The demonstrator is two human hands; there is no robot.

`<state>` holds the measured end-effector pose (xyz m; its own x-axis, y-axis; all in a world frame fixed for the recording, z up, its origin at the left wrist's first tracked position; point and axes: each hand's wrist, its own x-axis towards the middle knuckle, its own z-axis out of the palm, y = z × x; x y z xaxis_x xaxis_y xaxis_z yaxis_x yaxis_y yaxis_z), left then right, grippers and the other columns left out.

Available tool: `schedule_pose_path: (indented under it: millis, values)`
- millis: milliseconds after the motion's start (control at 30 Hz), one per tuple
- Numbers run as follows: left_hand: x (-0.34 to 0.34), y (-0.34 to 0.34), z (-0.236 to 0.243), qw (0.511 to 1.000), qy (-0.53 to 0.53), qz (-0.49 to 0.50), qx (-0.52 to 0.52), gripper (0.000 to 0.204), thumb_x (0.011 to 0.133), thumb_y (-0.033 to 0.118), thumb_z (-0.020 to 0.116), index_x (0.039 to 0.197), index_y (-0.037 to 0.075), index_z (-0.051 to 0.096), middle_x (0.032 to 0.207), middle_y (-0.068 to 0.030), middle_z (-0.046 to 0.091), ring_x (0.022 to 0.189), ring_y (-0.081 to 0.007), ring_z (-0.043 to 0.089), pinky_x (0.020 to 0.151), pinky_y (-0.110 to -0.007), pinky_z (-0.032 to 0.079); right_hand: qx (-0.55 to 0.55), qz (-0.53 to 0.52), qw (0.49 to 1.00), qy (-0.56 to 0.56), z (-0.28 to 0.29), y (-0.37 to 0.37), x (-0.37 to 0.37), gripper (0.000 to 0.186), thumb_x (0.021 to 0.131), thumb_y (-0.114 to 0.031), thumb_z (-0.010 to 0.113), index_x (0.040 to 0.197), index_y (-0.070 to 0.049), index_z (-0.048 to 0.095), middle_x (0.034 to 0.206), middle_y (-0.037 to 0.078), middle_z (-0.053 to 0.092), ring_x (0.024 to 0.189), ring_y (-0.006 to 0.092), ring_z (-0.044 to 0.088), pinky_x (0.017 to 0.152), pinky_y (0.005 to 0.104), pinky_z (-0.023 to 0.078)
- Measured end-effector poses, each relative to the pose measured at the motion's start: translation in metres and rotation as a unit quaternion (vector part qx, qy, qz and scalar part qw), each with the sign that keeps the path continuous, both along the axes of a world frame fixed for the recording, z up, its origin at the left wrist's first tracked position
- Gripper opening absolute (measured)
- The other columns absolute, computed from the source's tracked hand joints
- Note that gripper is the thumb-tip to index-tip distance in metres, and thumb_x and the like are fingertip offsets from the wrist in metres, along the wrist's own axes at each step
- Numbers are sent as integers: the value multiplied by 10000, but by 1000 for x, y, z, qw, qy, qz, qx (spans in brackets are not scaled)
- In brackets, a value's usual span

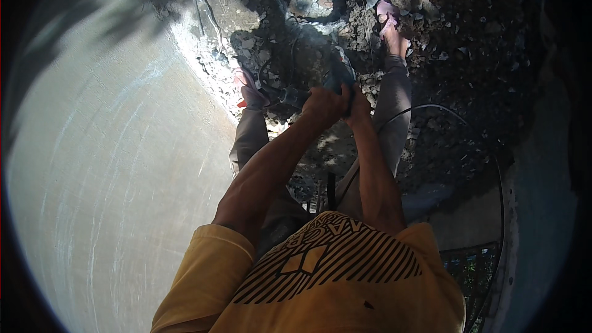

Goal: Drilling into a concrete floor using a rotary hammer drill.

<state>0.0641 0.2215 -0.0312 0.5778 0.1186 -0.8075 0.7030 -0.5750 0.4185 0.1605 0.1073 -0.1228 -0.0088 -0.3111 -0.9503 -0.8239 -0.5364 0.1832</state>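
Both my hands are closed on a dark teal power tool (338, 75), whose exact kind I cannot make out in the shade and haze. It is held low between my legs, with its far end toward the rubble. My left hand (324, 108) wraps the near part of the tool, beside a dark cylindrical part (292, 96) sticking out to the left. Close against it, my right hand (359, 106) grips the tool's right side. A black cable (436, 106) arcs from near the hands to the right and down past my body.
Broken rubble and soil (450, 55) cover the uneven ground. A pale wall or slab (111, 166) fills the left side. My feet, in pinkish footwear (387, 11), stand apart on the rubble. A thin loose wire (206, 6) lies at the upper left. Pale haze hangs near the tool.
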Motion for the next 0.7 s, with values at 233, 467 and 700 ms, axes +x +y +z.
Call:
schedule_pose_path:
  millis: [233,467,700]
  values:
    - [-1,5,-1,1000,3,6,-2,525,941,233,567,1384,-5,416,846,-170,721,744,-338,729,653,-461,553,-1,-24,999,24,13,20,2,442,966,-482,576,1217,-120,613,1088,69,653,949,255,658,754,445,565]
    - [10,13,3,999,28,13,-43,546,945,245,567,1398,-17,411,924,-203,720,800,-362,726,712,-509,545,23,-52,998,38,9,16,7,416,979,-470,562,1200,-123,621,1064,63,656,919,253,660,755,439,565]
    - [6,8,0,1000,-4,2,-1,537,925,224,588,1380,-8,421,813,-163,721,703,-327,728,629,-456,559,48,-75,996,24,1,5,5,460,989,-439,562,1153,-15,632,1058,116,671,904,296,680,715,467,567]
